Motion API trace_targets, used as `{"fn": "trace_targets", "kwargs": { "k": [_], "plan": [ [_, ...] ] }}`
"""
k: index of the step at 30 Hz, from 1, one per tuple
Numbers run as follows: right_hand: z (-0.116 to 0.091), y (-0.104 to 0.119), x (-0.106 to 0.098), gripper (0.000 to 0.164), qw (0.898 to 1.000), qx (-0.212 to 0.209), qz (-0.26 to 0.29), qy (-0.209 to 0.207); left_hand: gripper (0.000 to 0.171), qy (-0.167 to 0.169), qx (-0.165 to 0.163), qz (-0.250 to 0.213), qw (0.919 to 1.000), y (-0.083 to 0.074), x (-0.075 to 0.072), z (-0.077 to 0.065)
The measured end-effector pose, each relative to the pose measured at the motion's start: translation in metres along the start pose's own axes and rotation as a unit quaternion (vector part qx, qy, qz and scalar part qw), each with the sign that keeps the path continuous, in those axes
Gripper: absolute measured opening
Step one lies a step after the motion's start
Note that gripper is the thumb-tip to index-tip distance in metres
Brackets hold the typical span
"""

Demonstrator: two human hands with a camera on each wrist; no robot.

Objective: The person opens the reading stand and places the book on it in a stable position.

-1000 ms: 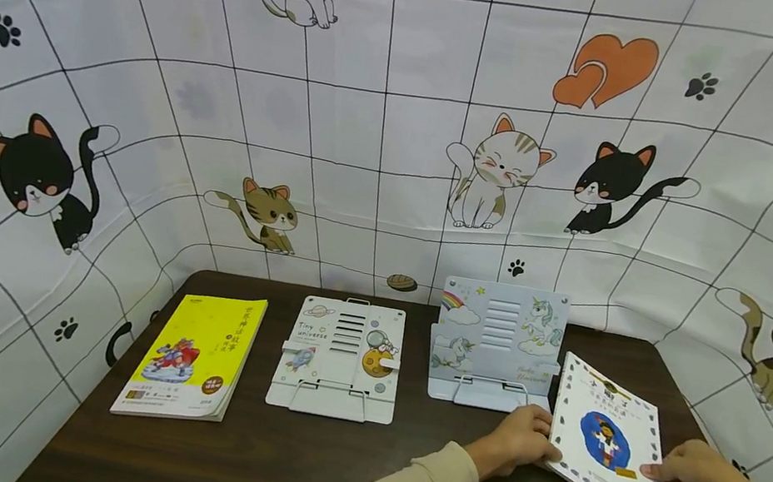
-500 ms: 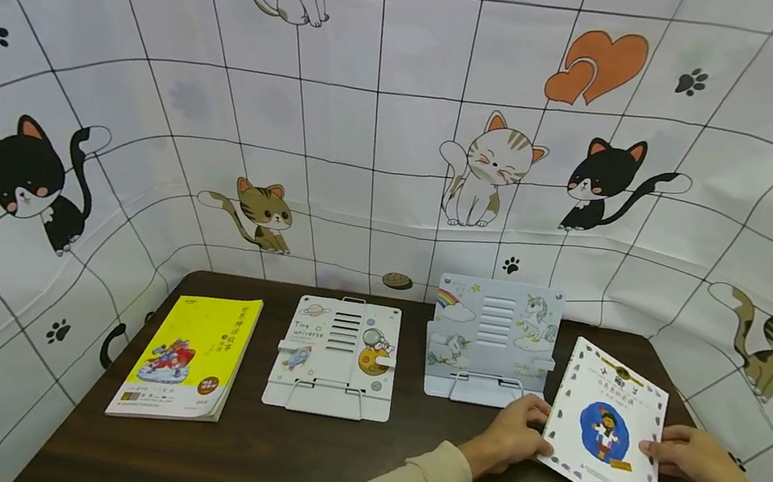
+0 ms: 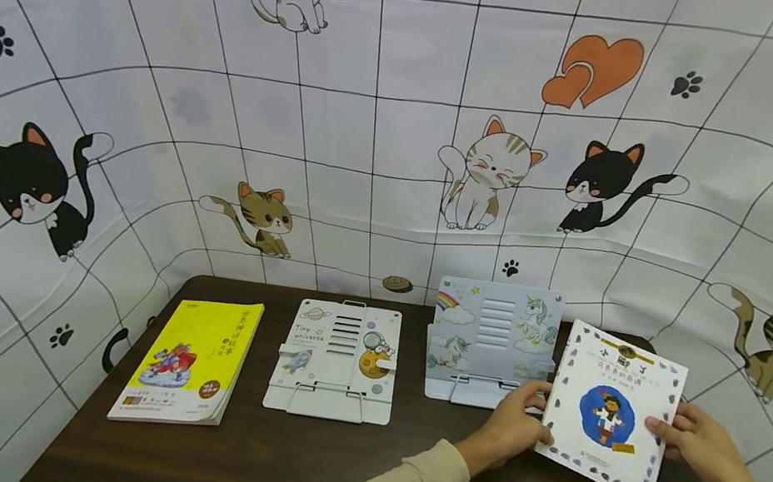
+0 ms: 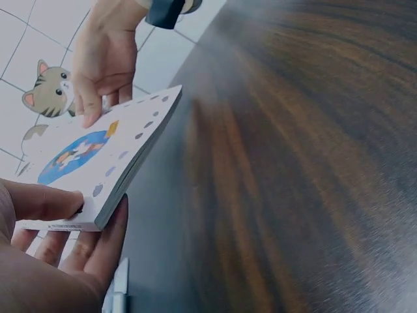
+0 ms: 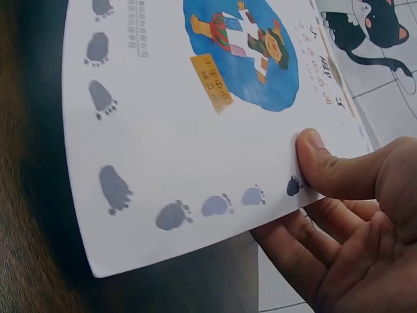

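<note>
White book (image 3: 610, 411): blue roundish picture (image 3: 607, 416), grey footprint border, yellow label (image 3: 623, 448).

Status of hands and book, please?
Left hand, right hand: gripping opposite edges. White rectangular paperback book: held above brown wooden table. Pale-blue unicorn stand: close beside.

In the wrist views I lose the fingertips of the left hand (image 3: 509, 425) and right hand (image 3: 703, 447) behind the footprint-bordered book (image 3: 610, 407), whose top my right wrist view crops. From the head camera, that book and the left hand hide part of the unicorn book stand (image 3: 493, 334). I can't read the yellow storybook's (image 3: 193, 358) smallest print, or identify a pale sliver (image 4: 122, 277) cut off at my left wrist view's bottom edge.
</note>
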State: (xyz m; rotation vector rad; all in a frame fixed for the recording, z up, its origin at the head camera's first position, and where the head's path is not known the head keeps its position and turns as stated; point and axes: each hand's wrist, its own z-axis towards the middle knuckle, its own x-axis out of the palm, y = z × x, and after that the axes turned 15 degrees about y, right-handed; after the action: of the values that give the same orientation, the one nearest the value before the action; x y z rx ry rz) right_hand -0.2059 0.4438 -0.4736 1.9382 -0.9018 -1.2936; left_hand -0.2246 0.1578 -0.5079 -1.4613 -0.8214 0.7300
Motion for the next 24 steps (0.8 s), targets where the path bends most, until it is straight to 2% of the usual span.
{"fn": "trace_targets", "kwargs": {
  "k": [2,7,9,14,17,24],
  "plan": [
    [0.001,0.002,0.003,0.07,1.0,-0.007,-0.004,-0.017,0.057,0.0,0.001,0.009,1.0,-0.002,-0.002,0.001],
    [0.003,0.007,0.011,0.065,0.998,-0.024,-0.014,-0.059,0.026,-0.02,0.002,0.056,0.9982,-0.007,-0.012,0.004],
    [0.003,0.011,0.014,0.065,0.997,-0.03,-0.021,-0.07,0.021,-0.023,0.009,0.072,0.9971,-0.009,-0.017,0.005],
    [0.006,0.025,0.021,0.065,0.994,-0.04,-0.041,-0.09,0.021,-0.013,0.046,0.107,0.9932,-0.016,-0.033,0.006],
    [0.007,0.032,0.025,0.065,0.993,-0.052,-0.034,-0.097,0.024,-0.011,0.069,0.119,0.9905,-0.02,-0.042,0.006],
    [0.012,0.053,0.032,0.054,0.986,-0.133,0.011,-0.1,0.031,-0.026,0.078,0.105,0.9911,-0.027,-0.063,0.007]
  ]
}}
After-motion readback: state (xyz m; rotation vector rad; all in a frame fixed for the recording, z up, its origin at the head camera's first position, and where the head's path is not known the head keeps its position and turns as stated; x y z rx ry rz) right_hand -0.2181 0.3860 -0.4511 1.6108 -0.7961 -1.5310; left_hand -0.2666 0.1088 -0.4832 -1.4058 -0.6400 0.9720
